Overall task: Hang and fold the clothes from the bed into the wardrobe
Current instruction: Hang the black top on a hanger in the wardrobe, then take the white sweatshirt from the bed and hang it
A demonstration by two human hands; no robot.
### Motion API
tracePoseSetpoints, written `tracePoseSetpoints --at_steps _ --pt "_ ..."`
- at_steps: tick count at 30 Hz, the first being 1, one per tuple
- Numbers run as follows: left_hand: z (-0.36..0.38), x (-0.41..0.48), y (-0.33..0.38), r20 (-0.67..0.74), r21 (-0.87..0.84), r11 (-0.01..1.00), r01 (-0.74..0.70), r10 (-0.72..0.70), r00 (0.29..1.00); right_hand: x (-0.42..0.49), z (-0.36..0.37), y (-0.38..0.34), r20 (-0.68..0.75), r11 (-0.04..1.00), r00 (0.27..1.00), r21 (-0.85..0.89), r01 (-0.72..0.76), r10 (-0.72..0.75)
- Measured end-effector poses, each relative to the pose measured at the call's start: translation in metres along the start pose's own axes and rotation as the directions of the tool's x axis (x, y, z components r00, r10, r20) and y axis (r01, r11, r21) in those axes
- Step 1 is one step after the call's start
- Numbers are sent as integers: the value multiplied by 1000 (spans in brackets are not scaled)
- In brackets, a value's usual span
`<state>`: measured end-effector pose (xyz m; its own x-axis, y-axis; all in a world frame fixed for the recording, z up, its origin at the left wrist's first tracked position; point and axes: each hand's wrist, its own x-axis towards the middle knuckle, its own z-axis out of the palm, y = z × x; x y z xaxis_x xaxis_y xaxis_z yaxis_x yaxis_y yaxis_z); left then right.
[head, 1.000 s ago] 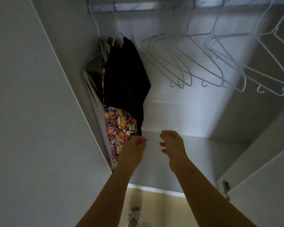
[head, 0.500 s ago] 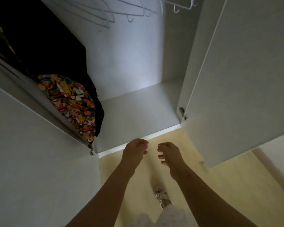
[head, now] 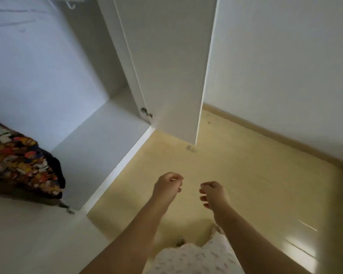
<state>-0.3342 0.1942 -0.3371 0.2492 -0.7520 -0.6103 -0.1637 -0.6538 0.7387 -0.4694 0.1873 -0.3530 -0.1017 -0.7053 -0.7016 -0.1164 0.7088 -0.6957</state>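
Pale yellow flooring (head: 246, 175) is seen across the centre and right, bounded on the right by a white wall (head: 285, 66) with a wooden skirting board (head: 275, 133) along its base. A glare streak (head: 299, 248) is seen on the floor at lower right.

Wardrobe (head: 99, 151) is seen upper left: white inside, both doors swung open. Right door (head: 176, 66) is seen almost edge-on near centre, with a metal hinge (head: 147, 112) fixed low on its inner side. Left door (head: 28, 234) fills the lower left corner, and a second hinge (head: 68, 209) is seen at its edge by the wardrobe's front lip.

Clothes: a multicoloured print garment (head: 18, 159) is hung at the far left of the wardrobe, its lower end clear of the base panel. A black garment (head: 56, 167) is hung right against it, on the side nearer the middle of the wardrobe. Upper parts of both are cut off by the frame edge. Bits of white wire hangers (head: 71, 1) are seen at the top edge, blurred.

Hands: both are held out over the floor, in front of the wardrobe and outside it. They are near each other but apart. Left hand (head: 166, 186) is loosely curled, thumb close to the forefinger, and nothing is gripped. Right hand (head: 213, 194) is likewise loosely curled, fingers turned toward the left hand, and nothing is held.

A pale printed dress or skirt (head: 194, 258) worn by the person is seen at the bottom edge. A foot (head: 180, 242) is partly hidden by it, and its footwear cannot be made out.
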Motion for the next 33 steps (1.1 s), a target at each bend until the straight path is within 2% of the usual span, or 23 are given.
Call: tracePoseSetpoints --at_steps 4,8,12,17,25,30,33 --pt "74 -18 14 202 146 984 -107 76 977 -20 -73 34 -170 985 984 173 -22 52" --pt "159 -50 17 369 268 938 -218 109 923 -48 -147 75 -310 935 943 354 -7 124" --pt "256 -102 5 539 339 887 -314 91 837 -88 -232 126 -442 878 873 478 36 205" --pt "379 -188 -20 707 384 814 -436 45 706 -144 -341 203 -563 829 768 554 76 305" --pt "508 -293 -39 811 395 745 -538 -8 585 -201 -467 287 -631 713 651 675 190 423" --pt "565 -322 -40 834 436 692 -576 -71 547 -208 -508 315 -594 605 623 762 232 509" --pt "604 -328 -37 838 446 673 -590 -84 538 -206 -538 324 -590 592 621 769 239 516"
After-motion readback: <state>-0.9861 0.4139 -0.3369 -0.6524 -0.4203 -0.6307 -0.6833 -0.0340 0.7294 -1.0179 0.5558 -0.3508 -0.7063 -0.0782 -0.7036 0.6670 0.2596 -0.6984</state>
